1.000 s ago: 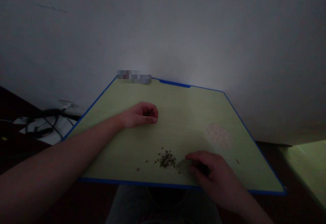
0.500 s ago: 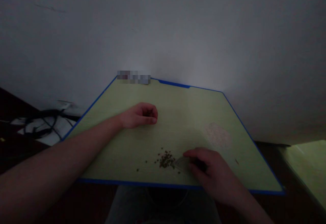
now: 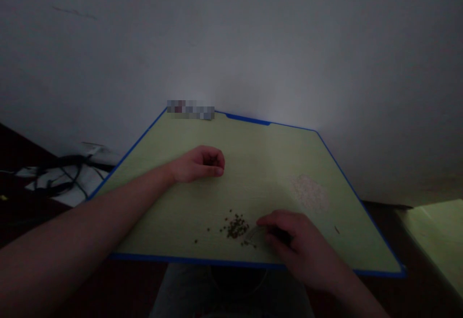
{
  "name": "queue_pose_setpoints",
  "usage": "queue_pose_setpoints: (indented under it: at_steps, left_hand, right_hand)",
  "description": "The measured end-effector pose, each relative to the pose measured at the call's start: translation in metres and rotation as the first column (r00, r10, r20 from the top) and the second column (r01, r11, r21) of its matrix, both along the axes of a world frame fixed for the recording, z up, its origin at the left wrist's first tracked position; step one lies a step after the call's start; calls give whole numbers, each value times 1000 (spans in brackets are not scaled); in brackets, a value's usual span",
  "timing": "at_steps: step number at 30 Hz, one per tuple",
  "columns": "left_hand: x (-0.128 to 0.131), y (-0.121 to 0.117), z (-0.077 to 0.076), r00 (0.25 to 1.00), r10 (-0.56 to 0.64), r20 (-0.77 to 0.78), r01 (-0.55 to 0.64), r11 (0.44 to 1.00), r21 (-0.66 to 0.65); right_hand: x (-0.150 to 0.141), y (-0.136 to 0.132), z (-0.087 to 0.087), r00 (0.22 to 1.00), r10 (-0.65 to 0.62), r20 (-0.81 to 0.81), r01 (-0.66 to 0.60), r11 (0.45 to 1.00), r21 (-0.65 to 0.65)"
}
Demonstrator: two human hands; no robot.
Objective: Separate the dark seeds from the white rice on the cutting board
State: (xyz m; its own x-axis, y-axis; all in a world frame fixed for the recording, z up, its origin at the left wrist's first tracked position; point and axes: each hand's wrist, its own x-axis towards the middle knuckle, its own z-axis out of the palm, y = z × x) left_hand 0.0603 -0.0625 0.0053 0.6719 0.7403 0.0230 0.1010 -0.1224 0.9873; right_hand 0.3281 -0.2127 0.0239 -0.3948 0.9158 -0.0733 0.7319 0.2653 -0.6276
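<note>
My right hand [image 3: 300, 243] is closed, holding what look like thin tweezers [image 3: 255, 235] whose tips point left. Those tips rest at the right edge of a small pile of dark brown seeds or peppercorns [image 3: 237, 226], with a few loose ones around it. Farther back and to the left, my left hand [image 3: 202, 164] lies on its side on the board, fingers curled round. Dark bits show inside its curl, but they are too dim to name.
The pale board [image 3: 181, 202] has a blue rim. To the right lies a spread patch of pale grains [image 3: 310, 192], with a thin brown sliver [image 3: 336, 230] nearby. A blurred-out item [image 3: 191, 110] sits at the back left, by the wall. Black cables [image 3: 68, 176] lie beyond the left edge.
The tweezers' tips have shifted slightly down, toward the near side of the pile, and a few pieces lie beside them. My left hand stays where it was.
</note>
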Motion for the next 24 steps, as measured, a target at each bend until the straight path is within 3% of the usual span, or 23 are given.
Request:
queue_pose_setpoints:
  at_steps: [24]
  left_hand:
    - [0, 0, -1, 1000, -5, 0, 5, 1000, -5]
  right_hand:
    - [-5, -5, 0, 999, 41, -7, -41, 999, -19]
